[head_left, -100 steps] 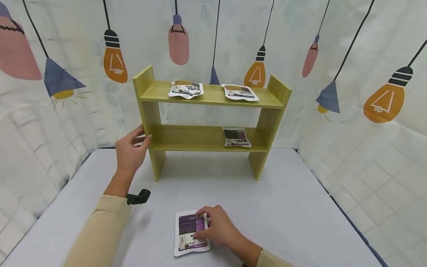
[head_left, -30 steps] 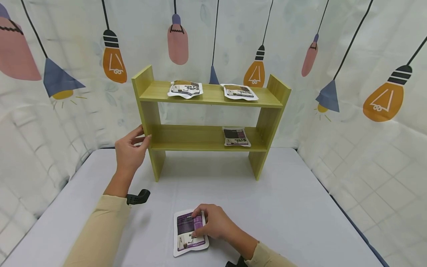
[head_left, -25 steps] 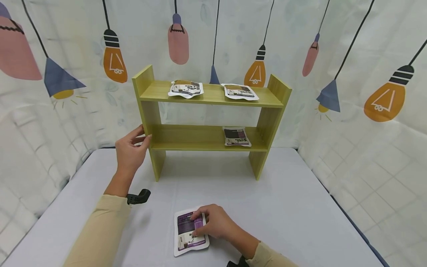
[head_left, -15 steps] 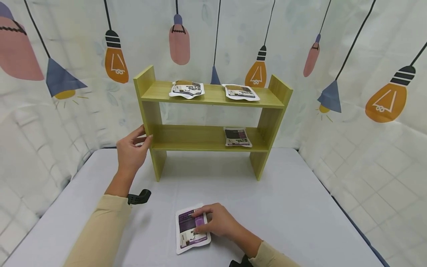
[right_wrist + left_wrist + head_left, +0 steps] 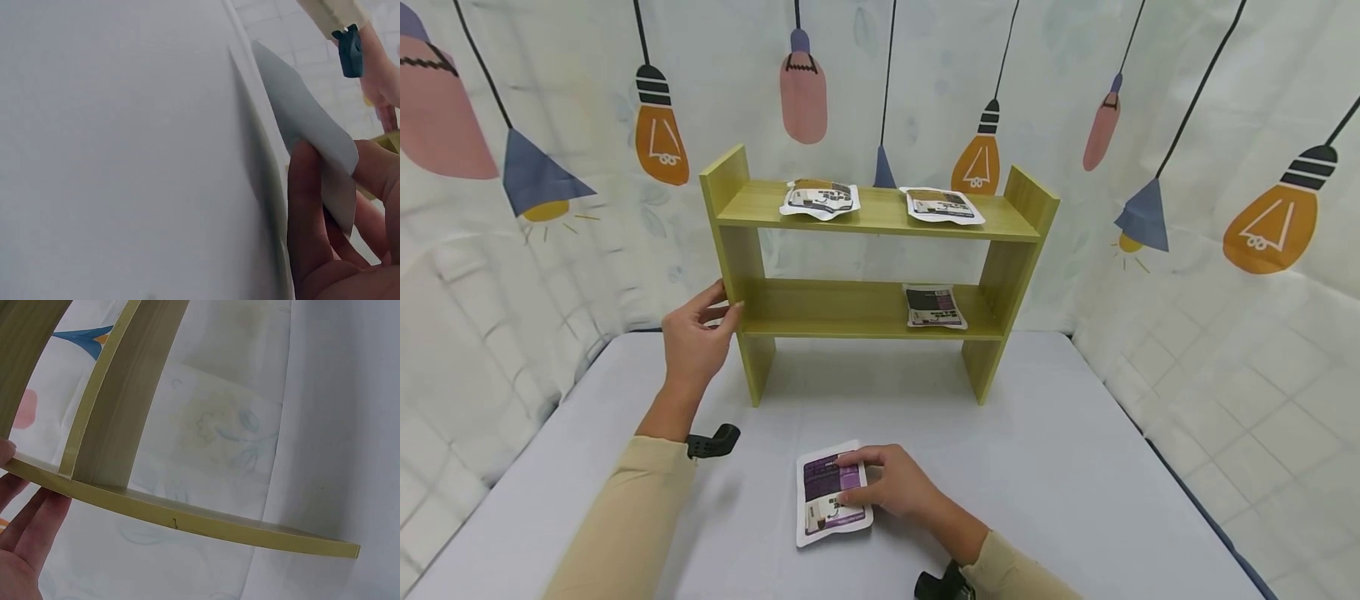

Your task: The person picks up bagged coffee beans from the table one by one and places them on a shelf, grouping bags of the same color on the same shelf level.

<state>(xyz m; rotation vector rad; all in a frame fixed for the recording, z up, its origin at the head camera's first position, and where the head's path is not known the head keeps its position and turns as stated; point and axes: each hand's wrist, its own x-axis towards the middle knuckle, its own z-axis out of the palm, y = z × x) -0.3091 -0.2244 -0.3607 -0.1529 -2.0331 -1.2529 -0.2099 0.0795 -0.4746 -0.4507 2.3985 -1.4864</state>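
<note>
A green wooden two-tier shelf (image 5: 827,308) stands at the back of the white table. My left hand (image 5: 696,346) holds the front edge of its left side panel, thumb inside and fingers outside, as the panel (image 5: 206,525) shows in the left wrist view. Low in the head view, my right hand (image 5: 902,487) pinches a white flat pouch (image 5: 823,479) with a purple label by its right edge. In the right wrist view the pouch (image 5: 306,112) is seen edge-on, tilted, with thumb and fingers on either side and its underside showing.
Two white pouches, one left (image 5: 820,200) and one right (image 5: 942,206), lie on the upper board. A dark-labelled pouch (image 5: 934,307) rests at the right of the lower board. A lamp-print curtain (image 5: 880,108) hangs behind the table (image 5: 1060,467).
The pouch in my right hand has moved a little away from me, toward the shelf, with the hand. My left hand stays on the side panel.
</note>
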